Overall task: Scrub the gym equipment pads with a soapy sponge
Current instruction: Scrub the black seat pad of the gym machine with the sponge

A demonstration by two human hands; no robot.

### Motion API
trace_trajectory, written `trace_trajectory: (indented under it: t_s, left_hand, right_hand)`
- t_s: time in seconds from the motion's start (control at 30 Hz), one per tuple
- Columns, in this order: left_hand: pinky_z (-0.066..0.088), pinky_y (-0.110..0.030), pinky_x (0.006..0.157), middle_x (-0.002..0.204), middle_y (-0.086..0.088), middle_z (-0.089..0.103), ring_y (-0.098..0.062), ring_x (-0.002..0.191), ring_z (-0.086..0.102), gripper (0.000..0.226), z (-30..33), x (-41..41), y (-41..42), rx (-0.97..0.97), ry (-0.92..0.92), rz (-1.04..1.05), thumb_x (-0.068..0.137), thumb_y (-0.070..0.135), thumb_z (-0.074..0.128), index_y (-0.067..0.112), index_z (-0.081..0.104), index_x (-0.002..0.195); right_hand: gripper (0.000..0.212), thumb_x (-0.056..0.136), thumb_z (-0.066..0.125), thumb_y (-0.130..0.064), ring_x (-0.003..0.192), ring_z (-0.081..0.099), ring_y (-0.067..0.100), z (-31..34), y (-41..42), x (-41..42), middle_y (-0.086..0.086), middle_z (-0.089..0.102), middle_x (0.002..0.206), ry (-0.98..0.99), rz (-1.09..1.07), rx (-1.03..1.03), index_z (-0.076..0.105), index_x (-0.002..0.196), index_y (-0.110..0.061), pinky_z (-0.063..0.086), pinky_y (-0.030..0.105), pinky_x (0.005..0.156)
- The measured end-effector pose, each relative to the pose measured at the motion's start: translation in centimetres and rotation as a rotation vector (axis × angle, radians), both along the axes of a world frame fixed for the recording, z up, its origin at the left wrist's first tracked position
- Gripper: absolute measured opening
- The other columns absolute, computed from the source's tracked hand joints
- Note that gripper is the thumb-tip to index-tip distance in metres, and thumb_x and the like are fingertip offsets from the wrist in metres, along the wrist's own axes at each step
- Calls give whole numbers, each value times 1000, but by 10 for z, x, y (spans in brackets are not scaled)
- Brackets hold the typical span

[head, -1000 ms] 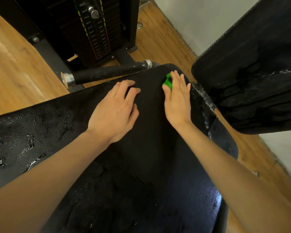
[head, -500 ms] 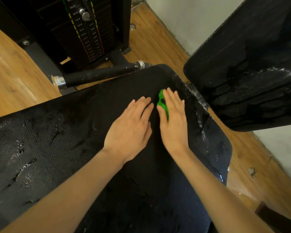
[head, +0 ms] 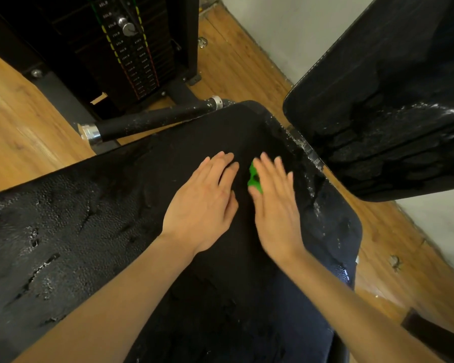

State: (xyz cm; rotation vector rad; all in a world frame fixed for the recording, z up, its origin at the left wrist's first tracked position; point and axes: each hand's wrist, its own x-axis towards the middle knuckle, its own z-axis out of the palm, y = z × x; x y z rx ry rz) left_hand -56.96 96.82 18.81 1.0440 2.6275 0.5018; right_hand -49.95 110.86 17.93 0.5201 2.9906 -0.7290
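two hands flat on seat pad (head: 247,284): right hand (head: 275,205) presses green sponge (head: 253,176), left hand (head: 205,205) empty. mid-scrub; next, work the unscrubbed areas.

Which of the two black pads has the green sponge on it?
The flat seat pad under both hands; the right hand presses the green sponge there. The tilted pad has none.

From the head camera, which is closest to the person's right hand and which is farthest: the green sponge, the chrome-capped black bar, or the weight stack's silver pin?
1. Green sponge, under the right hand itself.
2. Chrome-capped black bar, beyond the pad's far-left edge.
3. Silver weight-stack pin, up at the machine, farthest.
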Motion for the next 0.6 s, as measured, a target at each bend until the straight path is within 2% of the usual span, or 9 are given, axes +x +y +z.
trace_trajectory:
  t_s: [0.13, 0.3, 0.37, 0.47, 0.53, 0.6]
  left_hand:
    - [25, -36, 121, 153, -9, 40, -21, 145, 34, 52, -1, 0, 0, 8, 2, 4, 98, 27, 38, 8, 43, 146]
    - [28, -39, 120, 150, -9, 45, -22, 143, 37, 48, -1, 0, -2, 62, -17, -45, 96, 25, 47, 10, 49, 142]
    - [28, -38, 120, 149, -8, 47, -22, 142, 39, 46, -1, 1, -2, 80, -29, -61, 96, 25, 47, 11, 52, 140]
    - [23, -34, 120, 148, -8, 47, -21, 142, 39, 46, -2, 0, -2, 90, -40, -61, 96, 25, 49, 11, 53, 139]
    - [22, -33, 121, 149, -7, 47, -20, 142, 39, 46, -3, 0, -2, 89, -42, -55, 96, 25, 49, 12, 53, 140]
    - [23, -34, 121, 149, -7, 46, -20, 143, 38, 47, -2, 0, -2, 84, -45, -54, 96, 26, 49, 13, 52, 140]
  right_hand:
    - [44, 104, 37, -19, 148, 16, 20, -12, 16, -39, 5, 31, 156, 1, -234, 46, 35, 147, -11, 5, 37, 122]
    - [45, 104, 39, -18, 148, 13, 13, 7, -14, 26, 0, 29, 156, -7, -83, -15, 35, 148, -12, -5, 24, 119]
    - [44, 104, 37, -19, 148, 12, 14, -3, 5, 6, 2, 29, 156, -4, -120, -12, 35, 148, -12, -5, 25, 120]
    - [44, 104, 35, -18, 148, 13, 16, -13, 25, -24, 5, 31, 155, 4, -285, -21, 34, 148, -11, 0, 35, 122]
    - [44, 104, 36, -18, 148, 12, 13, -6, 7, -6, 3, 30, 156, 30, -279, -43, 34, 148, -12, -2, 30, 121]
    - [44, 104, 37, -17, 147, 11, 10, 5, -18, 33, 0, 29, 156, 40, -187, -48, 36, 148, -12, -5, 26, 120]
